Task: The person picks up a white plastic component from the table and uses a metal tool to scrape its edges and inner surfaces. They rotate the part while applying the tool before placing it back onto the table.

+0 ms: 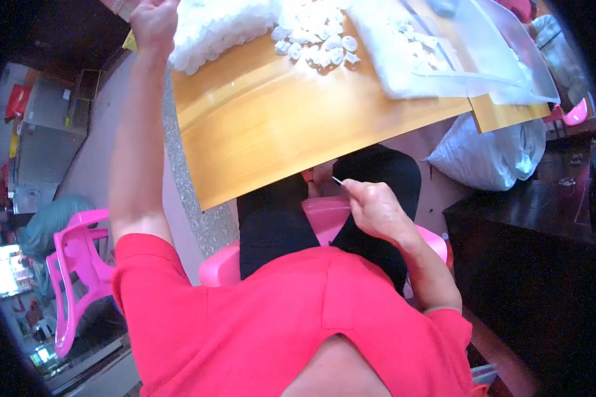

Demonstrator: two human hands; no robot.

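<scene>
My right hand (377, 208) is closed over my lap, just off the table's near edge. From between its thumb and fingers sticks the pale tip of a thin pointed tool (338, 180); the rest is hidden in the fist. My left arm stretches to the far left corner of the table, and my left hand (155, 30) is cut by the picture's upper edge, so its fingers hardly show. Beside it lies a big heap of small white pieces (222, 33). More loose white pieces (331, 43), small and rounded, are scattered at the middle of the far side.
The yellow-brown wooden table (278, 126) spans the front. A translucent plastic tray (444, 85) with white pieces stands at its far right. Below it sits a stuffed white sack (493, 159). A pink plastic chair (79, 264) is at my left, a dark cabinet (523, 218) at my right.
</scene>
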